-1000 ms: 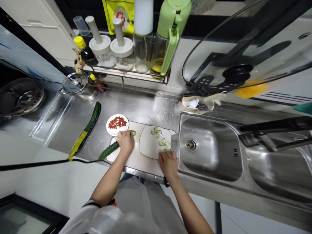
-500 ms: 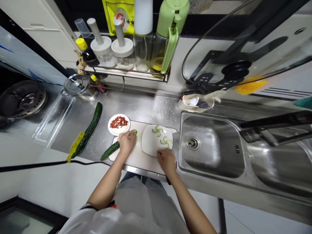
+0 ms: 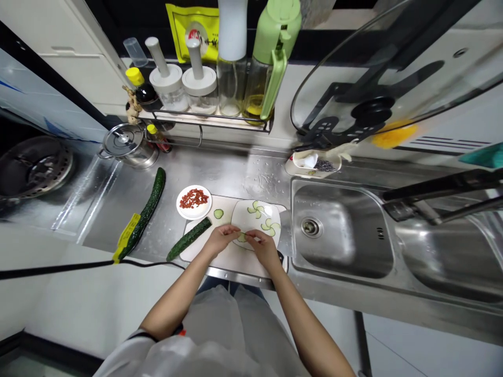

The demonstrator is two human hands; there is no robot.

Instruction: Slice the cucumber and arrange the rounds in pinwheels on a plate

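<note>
Both hands meet over the near left part of a white square plate [image 3: 257,220]. My left hand [image 3: 220,238] and my right hand [image 3: 264,246] pinch a small cucumber slice [image 3: 241,237] between their fingertips. Two pinwheels of thin cucumber slices lie on the plate: one pinwheel [image 3: 255,209] at the back, another pinwheel [image 3: 270,226] at the right. The plate rests on a cutting board [image 3: 223,259]. On the board's left are a cut cucumber [image 3: 189,239] and a stack or slice of cucumber [image 3: 218,213]. A knife's black handle [image 3: 280,256] shows beside my right wrist.
A small white dish [image 3: 194,212] of red pieces stands behind the cut cucumber. Farther left lie a whole cucumber [image 3: 147,209] with a yellow tag and a lidded steel pot [image 3: 131,149]. To the right is the sink [image 3: 341,246]; above runs a shelf [image 3: 212,119] of jars and bottles.
My left hand has moved right, from the cucumber pieces on the board to the plate. My right hand has shifted slightly left and up, and the two now meet at a cucumber slice.
</note>
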